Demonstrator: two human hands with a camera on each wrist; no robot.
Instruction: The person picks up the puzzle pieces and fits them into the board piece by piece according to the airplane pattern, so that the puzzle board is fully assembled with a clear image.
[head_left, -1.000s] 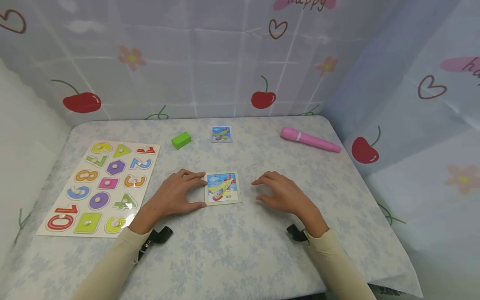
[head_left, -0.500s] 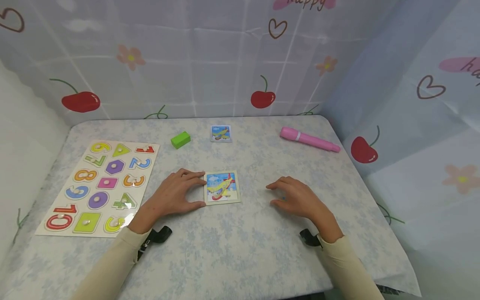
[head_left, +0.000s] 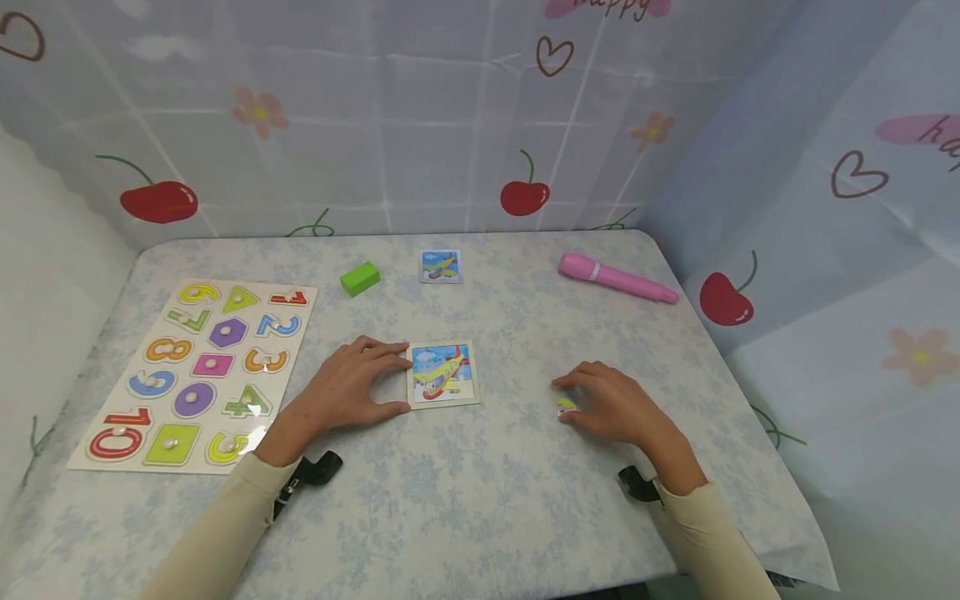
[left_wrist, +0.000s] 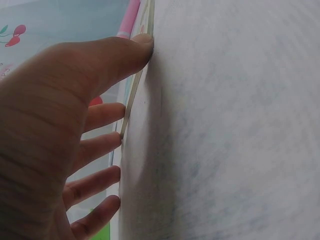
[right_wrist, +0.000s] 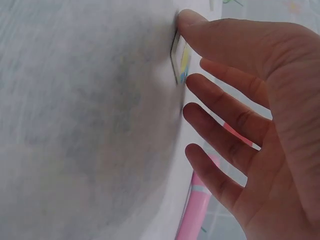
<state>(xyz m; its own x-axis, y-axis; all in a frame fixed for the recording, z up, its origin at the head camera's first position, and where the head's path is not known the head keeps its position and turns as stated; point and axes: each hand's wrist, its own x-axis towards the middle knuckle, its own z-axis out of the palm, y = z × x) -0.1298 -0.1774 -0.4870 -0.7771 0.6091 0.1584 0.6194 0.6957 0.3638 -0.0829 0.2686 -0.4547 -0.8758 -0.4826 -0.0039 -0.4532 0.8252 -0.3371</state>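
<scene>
A square plane puzzle (head_left: 444,373) in a pale frame lies flat at the middle of the table. My left hand (head_left: 347,387) rests along its left side, the thumb at the near corner and the fingertips at the far one. In the left wrist view the thumb and straight fingers (left_wrist: 105,115) touch the frame's edge. To the right of the puzzle, my right hand (head_left: 618,404) pinches a small puzzle piece (head_left: 566,403) between thumb and index finger, low at the tabletop. The right wrist view shows the piece (right_wrist: 182,57) under the thumb tip, the other fingers spread.
A number-and-shape peg board (head_left: 202,375) lies at the left. Toward the back are a green block (head_left: 361,279), a small plane picture card (head_left: 441,267) and a pink pen-shaped stick (head_left: 618,278). A patterned curtain (head_left: 420,117) hangs behind the table.
My right hand has moved right and slightly nearer, away from the puzzle. A piece now shows between its thumb and index finger. My left hand stays at the puzzle's left edge.
</scene>
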